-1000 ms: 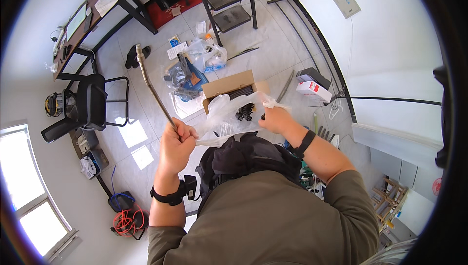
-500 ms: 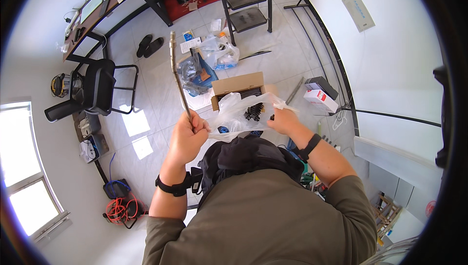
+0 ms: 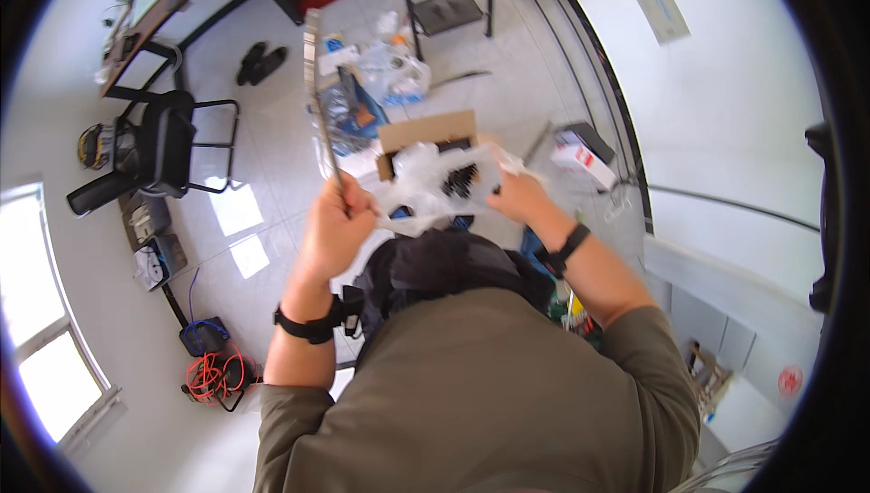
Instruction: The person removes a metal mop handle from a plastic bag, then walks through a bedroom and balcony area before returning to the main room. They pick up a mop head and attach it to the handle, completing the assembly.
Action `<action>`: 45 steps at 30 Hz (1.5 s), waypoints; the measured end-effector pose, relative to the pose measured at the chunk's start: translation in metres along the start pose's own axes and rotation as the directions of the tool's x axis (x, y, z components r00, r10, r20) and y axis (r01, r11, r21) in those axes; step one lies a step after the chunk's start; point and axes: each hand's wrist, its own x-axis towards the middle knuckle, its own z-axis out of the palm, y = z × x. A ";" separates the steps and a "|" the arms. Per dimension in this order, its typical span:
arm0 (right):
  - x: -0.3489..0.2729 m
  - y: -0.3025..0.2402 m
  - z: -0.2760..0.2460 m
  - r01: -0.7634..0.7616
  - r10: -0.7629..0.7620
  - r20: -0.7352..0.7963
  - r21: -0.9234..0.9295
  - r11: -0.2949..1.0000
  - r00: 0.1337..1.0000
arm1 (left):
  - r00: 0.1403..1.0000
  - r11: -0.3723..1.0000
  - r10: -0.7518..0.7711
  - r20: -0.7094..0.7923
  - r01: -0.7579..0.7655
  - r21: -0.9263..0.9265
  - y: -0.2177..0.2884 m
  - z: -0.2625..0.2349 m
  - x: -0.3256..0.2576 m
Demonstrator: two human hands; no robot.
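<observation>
My left hand (image 3: 337, 226) is closed around the lower end of a long thin metal rod (image 3: 319, 112), slightly bent, with a thicker fitting at its top. The rod points up and away from me. Between my hands hangs a clear plastic bag (image 3: 426, 176); its left edge reaches my left fingers. Its right side is gripped by my right hand (image 3: 519, 198), whose fingertips are partly hidden. Black ribbed pieces (image 3: 459, 181) show in or through the bag; I cannot tell which. Just beyond it, an open cardboard box (image 3: 426, 130) stands on the floor.
Plastic-wrapped items (image 3: 349, 112) and a white bag (image 3: 394, 76) lie on the floor ahead. A step ladder (image 3: 449, 11) stands behind them. To the left is a black chair (image 3: 168, 144); to the right, a white-and-red box (image 3: 584, 162). An orange cable (image 3: 213, 375) lies lower left.
The whole view has shifted, and the surroundings sit higher and further left in it. Both hands keep their holds on the rod and the bag. The rod now looks blurred by motion.
</observation>
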 end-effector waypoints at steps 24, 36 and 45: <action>-0.002 -0.002 -0.007 -0.069 0.058 0.119 0.091 0.994 0.991 | 1.000 1.000 0.008 -0.005 -0.008 -0.005 0.008 0.005 -0.006; -0.003 0.008 0.006 0.086 -0.083 0.075 -0.028 0.996 0.994 | 1.000 1.000 0.017 0.027 -0.016 -0.003 0.007 0.009 -0.002; 0.000 0.012 0.028 0.642 -0.656 -0.039 -0.175 0.747 0.753 | 0.998 0.996 -0.026 -0.056 0.030 0.082 0.007 -0.003 -0.007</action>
